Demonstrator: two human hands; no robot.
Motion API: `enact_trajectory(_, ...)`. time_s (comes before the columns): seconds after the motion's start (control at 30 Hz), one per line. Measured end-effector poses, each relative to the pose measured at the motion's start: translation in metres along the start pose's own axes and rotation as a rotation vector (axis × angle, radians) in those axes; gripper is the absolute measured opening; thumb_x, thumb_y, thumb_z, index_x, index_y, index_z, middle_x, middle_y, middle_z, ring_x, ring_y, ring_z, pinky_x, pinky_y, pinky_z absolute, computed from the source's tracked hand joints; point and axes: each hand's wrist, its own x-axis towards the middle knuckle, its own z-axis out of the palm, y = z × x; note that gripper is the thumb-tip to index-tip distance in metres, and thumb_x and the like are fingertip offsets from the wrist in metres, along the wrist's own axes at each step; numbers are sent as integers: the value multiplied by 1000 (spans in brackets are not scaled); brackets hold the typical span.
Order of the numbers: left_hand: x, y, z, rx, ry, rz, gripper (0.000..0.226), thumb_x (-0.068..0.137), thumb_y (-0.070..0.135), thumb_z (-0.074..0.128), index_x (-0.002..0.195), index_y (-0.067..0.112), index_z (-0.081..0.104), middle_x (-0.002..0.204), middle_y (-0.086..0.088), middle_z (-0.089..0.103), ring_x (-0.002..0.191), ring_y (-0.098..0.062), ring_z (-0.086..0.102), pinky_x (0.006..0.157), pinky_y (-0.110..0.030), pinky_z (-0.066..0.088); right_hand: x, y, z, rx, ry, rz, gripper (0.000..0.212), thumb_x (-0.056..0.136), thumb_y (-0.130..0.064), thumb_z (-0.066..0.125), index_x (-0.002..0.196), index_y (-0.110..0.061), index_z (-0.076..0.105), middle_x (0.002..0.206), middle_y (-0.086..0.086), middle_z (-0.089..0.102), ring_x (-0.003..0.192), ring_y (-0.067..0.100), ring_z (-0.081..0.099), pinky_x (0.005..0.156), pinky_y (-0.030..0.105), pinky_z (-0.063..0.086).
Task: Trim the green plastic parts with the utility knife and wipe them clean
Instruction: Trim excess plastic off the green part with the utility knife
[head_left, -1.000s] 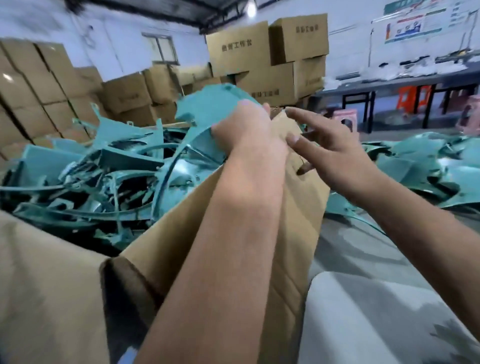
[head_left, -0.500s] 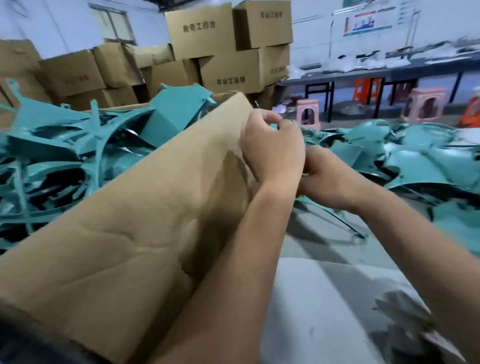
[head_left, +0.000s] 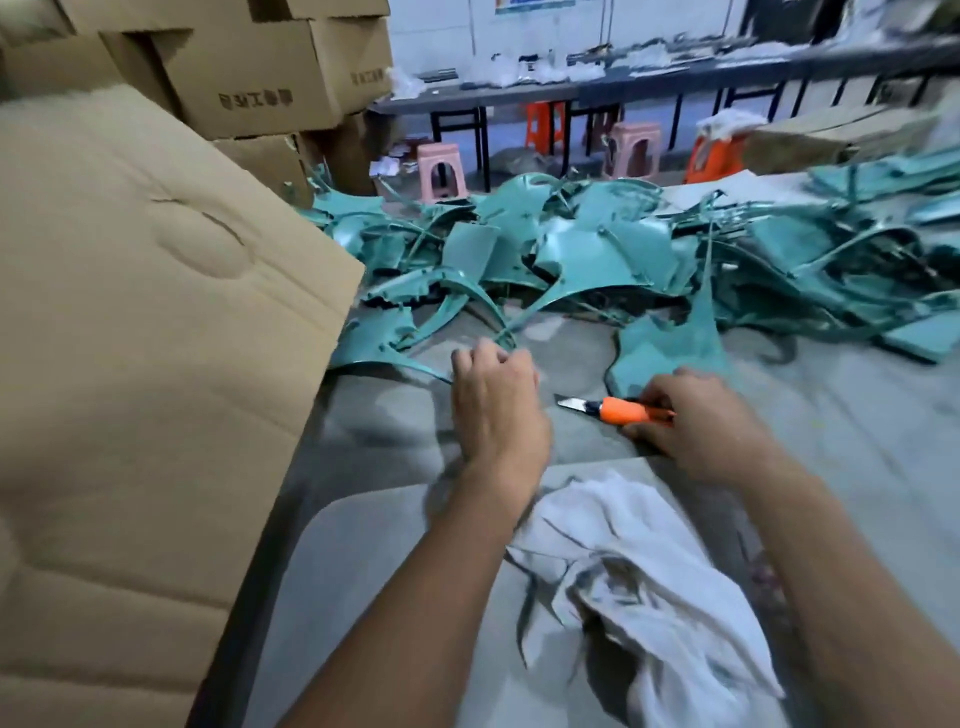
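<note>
While the right hand (head_left: 696, 423) curls round the orange handle of the utility knife (head_left: 618, 409), its blade points left across the grey table (head_left: 857, 415), bare steel kept away from the fingers. I judge this as a pick-up, since the knife lies low on the surface rather than raised to cut. The left hand (head_left: 496, 400) hovers beside it with fingers loosely curled, holding nothing that I can make out, near the thin curved edge of a green plastic part (head_left: 395, 338); probably it is about to draw one in for trimming. More green parts (head_left: 623, 249) lie heaped across the far side of the table, within reach. A white rag (head_left: 649, 561) sits crumpled at the near edge between the forearms, ready for wiping. A cardboard box (head_left: 145, 322) stands along the left edge.
</note>
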Motion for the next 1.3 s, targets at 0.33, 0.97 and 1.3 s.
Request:
enact_trajectory(0.33, 28, -79, 4, 101, 5, -232, 36, 104, 28, 49, 137, 26, 63, 162, -2, 34, 150, -30, 20, 120, -43, 21, -2, -34, 18, 349, 509, -48, 29, 100, -39, 62, 105, -14, 49, 85, -3, 50, 79, 28, 53, 66, 38, 32)
enact_trajectory(0.97, 6, 6, -21, -1274, 269, 117, 17, 100, 3, 60, 112, 1, 71, 111, -13, 75, 104, -18, 71, 89, -31, 57, -5, -40, 8, 1930, 93, 253, 66, 80, -62, 68, 119, -10, 54, 111, 18, 72, 39, 4, 32, 35, 16, 31)
enact_trajectory(1.3, 5, -57, 6, -1320, 254, -368, 8, 101, 15, 59, 94, 16, 61, 87, -9, 78, 86, -28, 77, 78, -50, 63, -7, -28, 5, 1071, 456, 115, 63, 76, -51, 83, 133, -38, 59, 114, -9, 71, 72, 5, 62, 61, 24, 54)
